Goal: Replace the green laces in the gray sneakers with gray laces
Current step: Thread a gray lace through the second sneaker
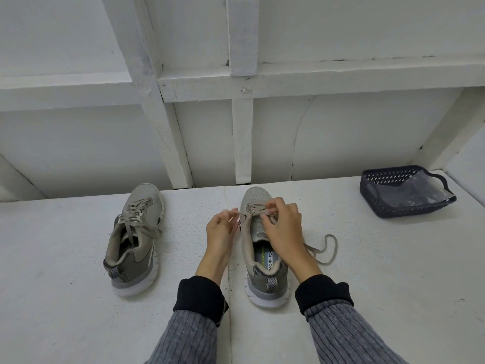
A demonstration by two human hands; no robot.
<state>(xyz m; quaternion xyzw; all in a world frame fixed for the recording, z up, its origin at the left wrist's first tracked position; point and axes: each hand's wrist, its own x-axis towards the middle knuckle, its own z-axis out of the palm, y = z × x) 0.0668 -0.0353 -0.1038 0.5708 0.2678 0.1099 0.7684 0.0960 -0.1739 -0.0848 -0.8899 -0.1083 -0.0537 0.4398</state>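
Note:
Two gray sneakers stand on a white surface, toes pointing away from me. The left sneaker is fully laced with a gray lace and stands alone. The right sneaker has a gray lace only through its lower eyelets; a loose length of it loops on the surface to the shoe's right. My left hand pinches one end of the lace at the shoe's left side. My right hand pinches the lace over the eyelets near the toe. No green lace is visible.
A dark blue perforated plastic basket with a clear plastic bag in it sits at the far right of the surface. A white-painted wall with beams rises directly behind the sneakers. A seam runs down the surface between my arms.

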